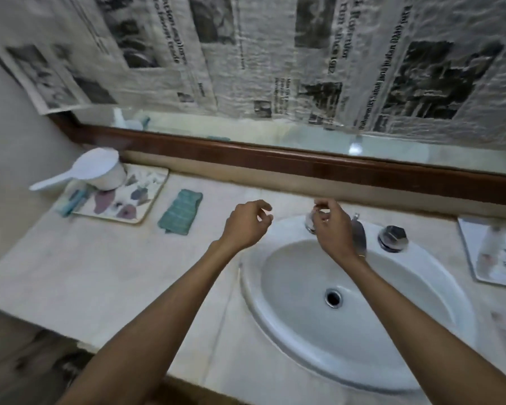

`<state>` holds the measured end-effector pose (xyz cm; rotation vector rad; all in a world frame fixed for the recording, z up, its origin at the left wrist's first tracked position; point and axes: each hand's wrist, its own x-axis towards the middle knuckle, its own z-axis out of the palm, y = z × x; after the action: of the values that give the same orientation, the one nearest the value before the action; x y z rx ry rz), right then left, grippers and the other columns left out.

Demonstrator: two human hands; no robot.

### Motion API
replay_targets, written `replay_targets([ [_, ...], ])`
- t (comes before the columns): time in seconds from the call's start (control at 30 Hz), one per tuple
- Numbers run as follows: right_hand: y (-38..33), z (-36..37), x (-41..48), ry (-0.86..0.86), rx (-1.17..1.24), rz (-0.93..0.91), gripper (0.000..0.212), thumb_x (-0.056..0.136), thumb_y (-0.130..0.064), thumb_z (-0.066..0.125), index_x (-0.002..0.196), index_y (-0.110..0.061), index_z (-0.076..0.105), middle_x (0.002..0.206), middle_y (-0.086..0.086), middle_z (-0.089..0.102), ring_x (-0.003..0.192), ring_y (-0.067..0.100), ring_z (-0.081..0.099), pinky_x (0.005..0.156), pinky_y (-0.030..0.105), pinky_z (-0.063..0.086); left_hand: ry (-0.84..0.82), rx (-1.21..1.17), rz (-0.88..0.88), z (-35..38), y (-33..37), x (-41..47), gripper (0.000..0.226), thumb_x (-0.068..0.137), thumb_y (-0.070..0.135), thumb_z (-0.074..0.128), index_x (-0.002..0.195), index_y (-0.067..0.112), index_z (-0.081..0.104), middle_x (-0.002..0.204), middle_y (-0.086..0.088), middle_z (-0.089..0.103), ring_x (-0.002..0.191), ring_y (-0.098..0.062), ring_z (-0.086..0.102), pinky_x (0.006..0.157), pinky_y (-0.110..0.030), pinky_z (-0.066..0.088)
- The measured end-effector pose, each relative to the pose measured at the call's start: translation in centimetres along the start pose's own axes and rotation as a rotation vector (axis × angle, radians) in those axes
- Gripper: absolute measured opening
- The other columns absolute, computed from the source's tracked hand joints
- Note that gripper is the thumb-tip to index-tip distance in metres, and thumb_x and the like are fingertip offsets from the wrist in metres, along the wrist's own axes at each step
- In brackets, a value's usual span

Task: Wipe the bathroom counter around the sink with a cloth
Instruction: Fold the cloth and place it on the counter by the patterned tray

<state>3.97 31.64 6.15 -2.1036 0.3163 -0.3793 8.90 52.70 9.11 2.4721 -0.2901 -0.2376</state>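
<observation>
A folded teal cloth [181, 211] lies on the pale stone counter [100, 267], left of the white oval sink [348, 305]. My left hand [247, 225] hovers over the sink's back-left rim, fingers loosely curled and apart, holding nothing, about a hand's width right of the cloth. My right hand [332, 229] is at the left tap handle [310, 222], fingers bent around or just above it; I cannot tell whether they grip it. The chrome spout [360, 233] shows behind that hand.
A patterned tray [140, 200] at the back left carries a white scoop [91, 172] and small teal items. The right tap handle [392, 238] stands behind the basin. Another tray [494, 252] sits at the right edge. A wooden mirror frame [275, 162] runs along the back.
</observation>
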Motion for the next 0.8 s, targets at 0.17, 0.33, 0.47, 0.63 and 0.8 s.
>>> replay_targets([
  [0.17, -3.6, 9.3, -1.1, -0.105, 0.038, -0.021, 0.019, 0.095, -0.02, 0.056, 0.113, -0.015, 0.058, 0.11, -0.001, 0.064, 0.084, 0.015, 0.063, 0.076, 0.033, 0.053, 0.106, -0.033, -0.144, -4.8, -9.2, 0.2, 0.028, 0.095, 0.032, 0.062, 0.12, 0.02, 0.069, 0.092, 0.011, 0.07, 0.101, -0.019, 0.067, 0.083, -0.03, 0.049],
  [0.33, -4.4, 15.7, -0.5, -0.198, -0.033, -0.01, 0.021, 0.093, -0.023, 0.057, 0.113, -0.017, 0.058, 0.112, -0.002, 0.063, 0.088, 0.017, 0.063, 0.082, 0.04, 0.052, 0.195, -0.061, -0.368, -7.1, -16.8, 2.1, 0.042, 0.096, 0.029, 0.062, 0.132, 0.007, 0.061, 0.126, -0.014, 0.066, 0.119, -0.033, 0.061, 0.095, -0.036, 0.047],
  [0.47, -4.2, 19.6, 1.4, -0.247, -0.068, 0.014, 0.023, 0.093, -0.023, 0.058, 0.115, -0.015, 0.057, 0.116, 0.001, 0.061, 0.091, 0.017, 0.061, 0.084, 0.035, 0.051, 0.178, -0.011, -0.488, -7.1, -21.8, 5.0, 0.053, 0.094, 0.041, 0.064, 0.13, 0.003, 0.056, 0.127, -0.022, 0.057, 0.119, -0.041, 0.056, 0.092, -0.044, 0.051],
  [0.63, -3.0, 23.5, 4.3, -0.267, -0.07, 0.048, 0.024, 0.093, -0.024, 0.058, 0.116, -0.016, 0.057, 0.114, 0.001, 0.059, 0.094, 0.018, 0.059, 0.085, 0.034, 0.047, 0.171, 0.029, -0.546, -5.7, -24.3, 8.6, 0.073, 0.088, 0.058, 0.064, 0.135, 0.005, 0.046, 0.135, -0.017, 0.054, 0.125, -0.037, 0.053, 0.096, -0.049, 0.05],
  [0.8, -1.6, 26.4, 5.8, -0.288, -0.097, 0.045, 0.023, 0.093, -0.02, 0.059, 0.115, -0.013, 0.058, 0.115, 0.007, 0.06, 0.107, 0.024, 0.058, 0.092, 0.037, 0.046, 0.146, 0.187, -0.615, -4.6, -24.8, 10.7, 0.069, 0.084, 0.058, 0.069, 0.126, 0.007, 0.051, 0.13, -0.014, 0.052, 0.124, -0.034, 0.048, 0.098, -0.049, 0.046],
])
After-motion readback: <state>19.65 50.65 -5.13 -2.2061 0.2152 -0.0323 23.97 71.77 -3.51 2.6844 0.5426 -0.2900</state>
